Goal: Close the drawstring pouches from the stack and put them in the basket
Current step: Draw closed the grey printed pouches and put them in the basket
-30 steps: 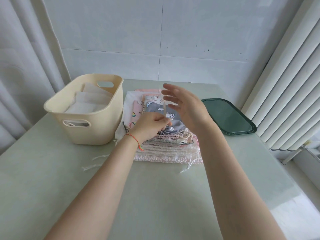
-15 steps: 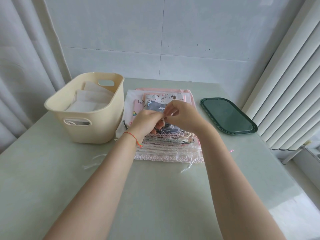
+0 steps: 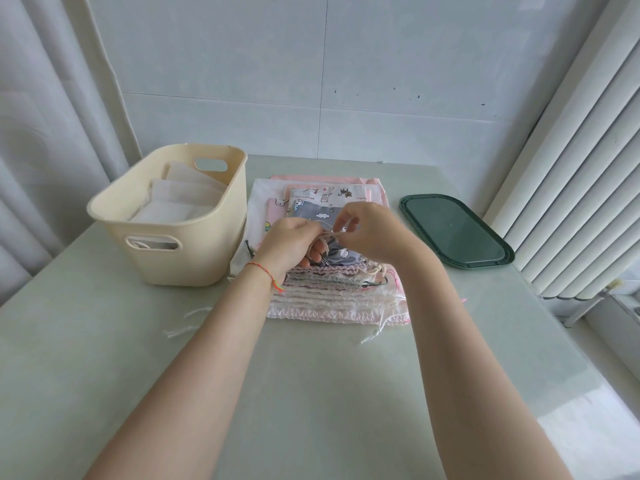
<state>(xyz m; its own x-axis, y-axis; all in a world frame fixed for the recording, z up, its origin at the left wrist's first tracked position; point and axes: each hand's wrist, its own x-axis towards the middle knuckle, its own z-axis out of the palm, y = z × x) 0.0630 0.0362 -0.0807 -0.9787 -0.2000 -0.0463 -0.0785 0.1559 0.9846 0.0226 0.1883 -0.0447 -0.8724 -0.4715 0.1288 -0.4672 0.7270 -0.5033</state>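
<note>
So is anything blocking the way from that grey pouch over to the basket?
Nothing visible. The grey printed pouch tops the stack, held by both hands, and the open cream plastic basket stands right beside it.

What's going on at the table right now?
A person is working on the grey printed pouch on top of the stack. The left hand grips its gathered mouth and the right hand pinches the cord. The cream basket to the left already holds white pouches.
</note>
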